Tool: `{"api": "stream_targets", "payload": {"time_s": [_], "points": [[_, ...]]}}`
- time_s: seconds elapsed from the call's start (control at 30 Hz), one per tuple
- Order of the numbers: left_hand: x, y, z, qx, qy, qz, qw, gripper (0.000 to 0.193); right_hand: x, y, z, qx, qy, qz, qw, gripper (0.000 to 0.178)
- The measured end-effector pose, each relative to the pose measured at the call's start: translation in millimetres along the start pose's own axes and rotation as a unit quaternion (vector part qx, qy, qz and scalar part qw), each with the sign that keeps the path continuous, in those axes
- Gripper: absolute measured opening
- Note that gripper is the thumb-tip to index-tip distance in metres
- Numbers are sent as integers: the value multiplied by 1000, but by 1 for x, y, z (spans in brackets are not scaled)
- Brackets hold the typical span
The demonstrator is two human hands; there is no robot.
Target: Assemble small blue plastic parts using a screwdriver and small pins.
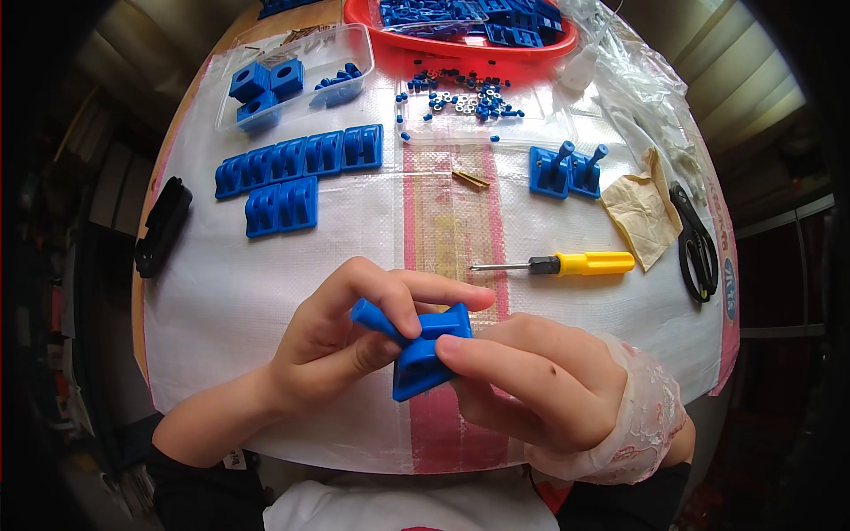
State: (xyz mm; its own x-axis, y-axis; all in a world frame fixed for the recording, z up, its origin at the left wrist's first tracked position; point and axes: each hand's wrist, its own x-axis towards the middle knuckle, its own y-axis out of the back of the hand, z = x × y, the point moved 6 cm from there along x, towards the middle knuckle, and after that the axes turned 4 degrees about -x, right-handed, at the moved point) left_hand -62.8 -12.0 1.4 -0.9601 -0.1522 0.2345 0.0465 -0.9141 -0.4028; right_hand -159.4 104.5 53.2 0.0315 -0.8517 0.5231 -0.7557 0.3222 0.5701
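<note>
Low over the near middle of the table, both my hands are closed on one blue plastic bracket point(418, 372) with a square base and raised curved cheeks. My left hand point(332, 327) pinches a blue peg-like lever point(374, 319) between thumb and index finger, where it meets the bracket. The lever's round end points up and left. My right hand point(549, 380) grips the bracket's right side, thumb against a cheek; its other fingers are partly hidden. Beyond my hands lies a screwdriver point(595, 264) with a yellow handle, its tip pointing left.
Blue brackets point(282, 205) stand in two rows at left. Two brackets with levers point(551, 173) sit at right, near a cloth point(639, 212) and black scissors point(699, 248). Brass pins point(470, 180), small nuts point(465, 103), a clear box point(359, 97) and a red basin point(522, 51) lie farther back.
</note>
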Motion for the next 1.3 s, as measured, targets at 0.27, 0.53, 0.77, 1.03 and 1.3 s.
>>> {"api": "stream_targets", "payload": {"time_s": [0.27, 0.53, 0.77, 1.03, 1.3], "points": [[-1, 2, -3, -21, 20, 6, 1000, 19, -1, -1, 2, -22, 1, 7, 1000, 55], [-3, 3, -3, 0, 18, 30, 999, 20, 2, 2, 2, -37, -4, 24, 999, 55], [-2, 2, -3, 68, -20, 22, 997, 21, 0, -4, 8, -87, 3, 40, 995, 50], [-4, 1, -3, 90, 4, 31, 995, 23, 1, -6, 9, -94, 9, 43, 995, 48], [-3, -2, -4, 97, 29, 48, 994, 24, 1, -4, 7, -96, 10, 23, 995, 48]]}}
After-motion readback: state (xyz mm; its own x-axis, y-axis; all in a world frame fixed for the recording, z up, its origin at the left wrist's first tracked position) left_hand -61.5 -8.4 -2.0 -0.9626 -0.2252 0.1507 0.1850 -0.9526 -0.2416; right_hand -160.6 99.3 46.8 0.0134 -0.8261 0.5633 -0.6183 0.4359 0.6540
